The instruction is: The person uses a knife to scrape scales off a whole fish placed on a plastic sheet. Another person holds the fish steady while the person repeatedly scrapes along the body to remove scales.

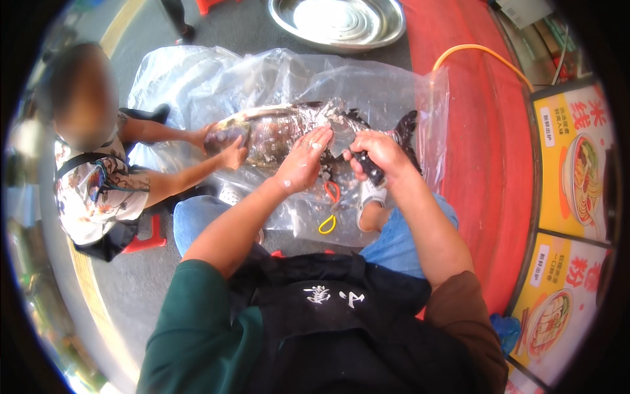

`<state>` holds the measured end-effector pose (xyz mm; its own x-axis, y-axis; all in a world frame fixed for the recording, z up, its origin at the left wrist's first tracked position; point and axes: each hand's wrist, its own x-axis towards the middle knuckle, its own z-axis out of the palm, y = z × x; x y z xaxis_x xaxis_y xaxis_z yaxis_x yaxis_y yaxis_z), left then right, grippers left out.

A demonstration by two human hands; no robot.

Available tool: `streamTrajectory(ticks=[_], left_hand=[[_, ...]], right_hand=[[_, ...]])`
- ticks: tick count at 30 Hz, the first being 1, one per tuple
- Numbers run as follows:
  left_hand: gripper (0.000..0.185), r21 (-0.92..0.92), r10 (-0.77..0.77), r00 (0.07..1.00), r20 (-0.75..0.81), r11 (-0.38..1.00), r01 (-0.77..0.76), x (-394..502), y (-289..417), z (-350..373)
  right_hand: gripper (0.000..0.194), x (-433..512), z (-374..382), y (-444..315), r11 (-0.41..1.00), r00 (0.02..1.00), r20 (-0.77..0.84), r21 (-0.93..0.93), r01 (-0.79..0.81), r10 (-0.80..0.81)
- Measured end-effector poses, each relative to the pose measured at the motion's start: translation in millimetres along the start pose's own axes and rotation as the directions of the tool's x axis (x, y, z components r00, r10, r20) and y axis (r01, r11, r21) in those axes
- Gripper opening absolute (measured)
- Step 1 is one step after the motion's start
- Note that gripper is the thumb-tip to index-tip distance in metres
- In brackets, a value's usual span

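Observation:
A large dark-scaled fish lies on its side on a clear plastic sheet, its head to the left and its dark tail to the right. My right hand grips the black handle of a broad-bladed knife, whose blade lies against the fish near the tail end. Flat on the fish's body is my left hand, fingers stretched towards the blade and specked with scales. Loosened scales cluster around the blade. The fish's underside is partly hidden by my left hand.
A person at left holds the fish's head with both hands. Orange and yellow loops lie near my feet. Beyond the sheet stands a metal basin. Red surface, orange hose and food signboards are at right.

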<state>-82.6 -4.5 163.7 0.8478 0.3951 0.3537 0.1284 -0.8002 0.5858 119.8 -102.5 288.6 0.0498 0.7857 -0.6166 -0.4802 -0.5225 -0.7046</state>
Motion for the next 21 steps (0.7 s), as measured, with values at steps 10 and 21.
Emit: streamTrajectory(ticks=[10,21], left_hand=[[0.083,-0.007,-0.130,0.991,0.026,0.992,0.130,-11,-31,23],[0.068,0.022,-0.157,0.988,0.000,0.987,0.156,6,-15,21]], right_hand=[[0.019,-20,7,0,0.990,0.997,0.006,-0.122,-0.072,0.073],[0.011,-11,-3,7,0.963,0.992,-0.100,-0.251,-0.095,0.071]])
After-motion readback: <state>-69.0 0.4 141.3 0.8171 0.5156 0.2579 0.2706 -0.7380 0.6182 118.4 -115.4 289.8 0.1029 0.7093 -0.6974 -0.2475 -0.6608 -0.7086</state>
